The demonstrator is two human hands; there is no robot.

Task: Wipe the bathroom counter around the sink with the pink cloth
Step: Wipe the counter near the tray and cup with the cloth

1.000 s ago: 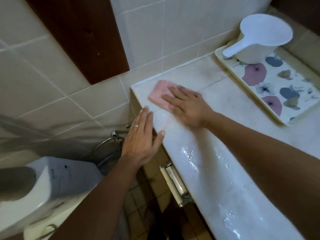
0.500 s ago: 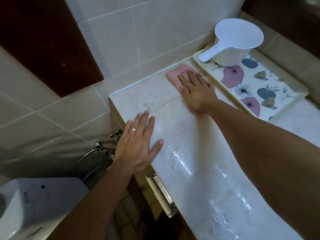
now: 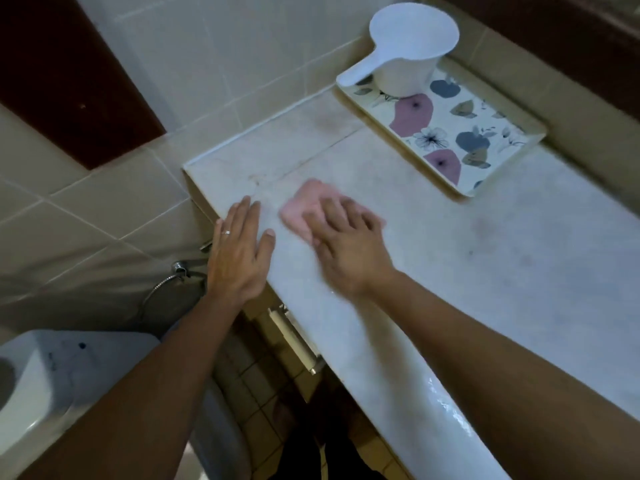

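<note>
meanwhile pressed the pink cloth (image 3: 304, 206) flat onto the counter (image 3: 485, 258) with the right hand (image 3: 349, 251), fingers (image 3: 332, 211) spread loosely over the near right part of the cloth, palm down, not pinching it. blurred around that hand and the cloth, so exact fingertip contact could not be told. lay bunched, the cloth, toward the left end of the counter, just near of a thin seam line in the stone, its far left edge sticking out past the fingertips. rested the left hand (image 3: 239, 254) palm down on the counter's left front edge, just beside the cloth but apart from it, fingers close together and straight, thumb (image 3: 266, 240) angled out toward the cloth, a ring (image 3: 225, 232) on one finger. sat well apart at the far right a floral tray (image 3: 450, 140), against the tiled wall (image 3: 194, 81), with a white dipper (image 3: 408, 46) standing upright on its far end, handle pointing left. glistened wet along the near front edge of the counter. showed below the counter a toilet-roll holder (image 3: 294, 336), and farther left a hose (image 3: 156, 292) and the toilet tank (image 3: 69, 372).
</note>
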